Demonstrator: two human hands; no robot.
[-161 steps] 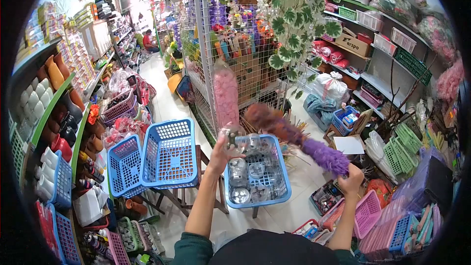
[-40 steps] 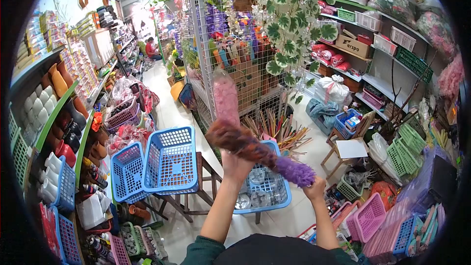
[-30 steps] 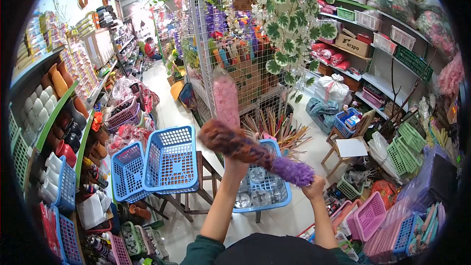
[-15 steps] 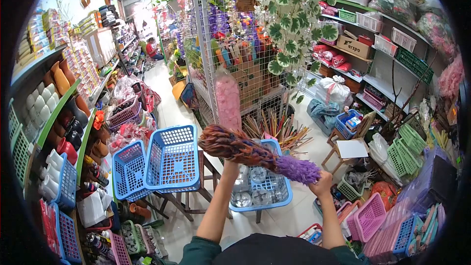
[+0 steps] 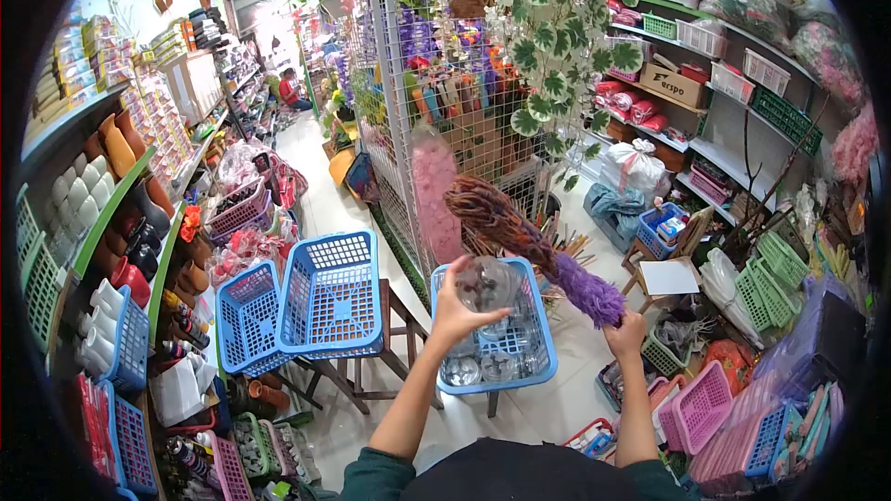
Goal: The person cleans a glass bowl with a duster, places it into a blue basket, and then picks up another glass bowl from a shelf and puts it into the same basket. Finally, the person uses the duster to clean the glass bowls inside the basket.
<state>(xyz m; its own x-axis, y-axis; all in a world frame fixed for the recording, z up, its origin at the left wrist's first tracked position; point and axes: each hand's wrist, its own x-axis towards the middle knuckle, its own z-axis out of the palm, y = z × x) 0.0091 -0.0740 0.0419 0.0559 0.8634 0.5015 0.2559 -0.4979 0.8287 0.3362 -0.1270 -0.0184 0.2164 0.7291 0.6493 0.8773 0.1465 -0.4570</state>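
Note:
My right hand [image 5: 627, 332] is wrapped round the near end of a fluffy duster [image 5: 529, 232], purple by the hand and brown-orange toward its far end. The duster points up and to the left, away from me. In my left hand [image 5: 457, 312] is a clear round glass vase [image 5: 486, 285], gripped from its left side above a blue plastic basket [image 5: 548, 353]. Several clear glass vessels [image 5: 501, 368] stand inside that basket. The duster's tip is above the vase, and I see a gap between them.
Two blue baskets [image 5: 379, 306] [image 5: 223, 315] rest on wooden stools at the left. Shelves of vases [image 5: 102, 186] line the left wall. A wire mesh rack [image 5: 390, 121] with hanging ivy [image 5: 538, 46] stands ahead. Pink baskets [image 5: 698, 408] crowd the lower right.
The duster has swung right and away from my left hand, which it covered before. The vase in my left hand now shows plainly.

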